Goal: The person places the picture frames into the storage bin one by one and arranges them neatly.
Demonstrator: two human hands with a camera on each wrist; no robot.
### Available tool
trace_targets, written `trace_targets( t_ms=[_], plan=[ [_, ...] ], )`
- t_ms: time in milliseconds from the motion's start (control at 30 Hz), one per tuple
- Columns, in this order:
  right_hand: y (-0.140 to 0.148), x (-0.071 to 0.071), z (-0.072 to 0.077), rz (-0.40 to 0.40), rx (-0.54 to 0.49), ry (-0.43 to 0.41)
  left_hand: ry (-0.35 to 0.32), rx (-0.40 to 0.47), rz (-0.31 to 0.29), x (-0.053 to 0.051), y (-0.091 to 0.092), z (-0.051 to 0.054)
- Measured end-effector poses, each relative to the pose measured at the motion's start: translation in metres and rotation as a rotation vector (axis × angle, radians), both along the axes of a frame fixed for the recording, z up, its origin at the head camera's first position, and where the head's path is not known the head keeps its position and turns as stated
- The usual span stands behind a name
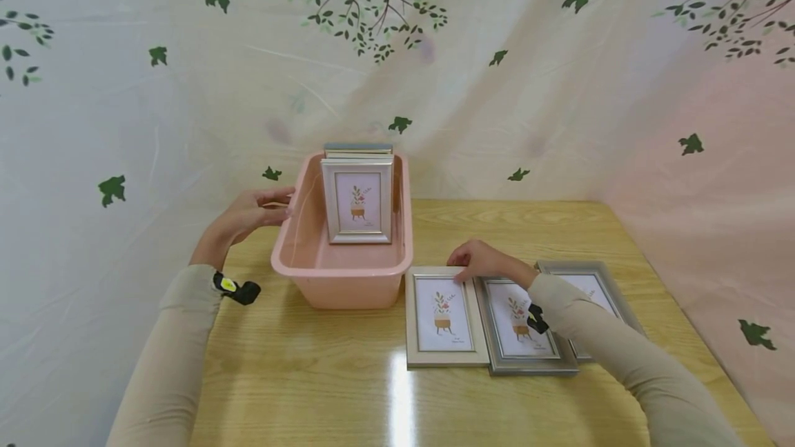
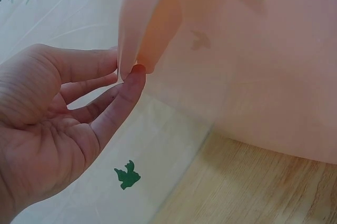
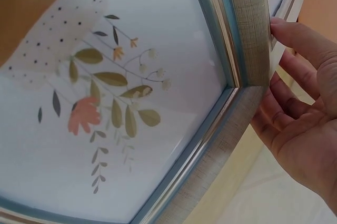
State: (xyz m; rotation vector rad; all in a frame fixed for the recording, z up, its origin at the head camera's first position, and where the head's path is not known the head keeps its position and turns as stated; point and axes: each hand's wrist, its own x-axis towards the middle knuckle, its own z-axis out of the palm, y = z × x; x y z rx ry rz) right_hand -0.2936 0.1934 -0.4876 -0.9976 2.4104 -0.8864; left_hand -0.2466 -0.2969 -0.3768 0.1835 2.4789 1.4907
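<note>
A pink plastic basin point(image 1: 348, 292) holds several upright picture frames point(image 1: 357, 201) at its back. At its left rim is the left hand point(image 1: 251, 212); in the left wrist view that hand point(image 2: 68, 108) pinches the rim point(image 2: 131, 29) between thumb and fingers. The right hand point(image 1: 481, 259) is at the top edge of a cream picture frame point(image 1: 447, 357), which lies flat just right of the basin. In the right wrist view the right hand point(image 3: 305, 92) has its thumb on that frame's face and its fingers at the outer edge, beside a silver-grey frame point(image 3: 247, 34).
Two grey frames lie right of the cream one: a nearer frame point(image 1: 534, 368) touching it, and a farther one point(image 1: 611, 281) partly under the right forearm. The wooden table point(image 1: 298, 378) ends at a patterned cloth backdrop point(image 1: 472, 123).
</note>
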Motion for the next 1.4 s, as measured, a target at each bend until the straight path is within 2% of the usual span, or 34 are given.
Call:
trace_targets(
  t_ms=[333,867,1200,1400],
  plan=[
    [-0.002,-0.001,-0.007,-0.049,0.029,0.022,0.001,0.016,-0.001,-0.001,-0.001,-0.002],
    [-0.001,-0.001,-0.012,-0.05,-0.036,0.093,0.008,0.028,0.001,-0.001,-0.001,-0.003],
    [-0.002,0.001,-0.002,-0.156,0.028,0.05,-0.001,0.021,0.01,-0.001,-0.001,-0.003],
    [-0.003,0.002,0.005,-0.192,0.044,0.08,0.004,0.015,0.005,-0.001,-0.001,-0.003]
  ],
)
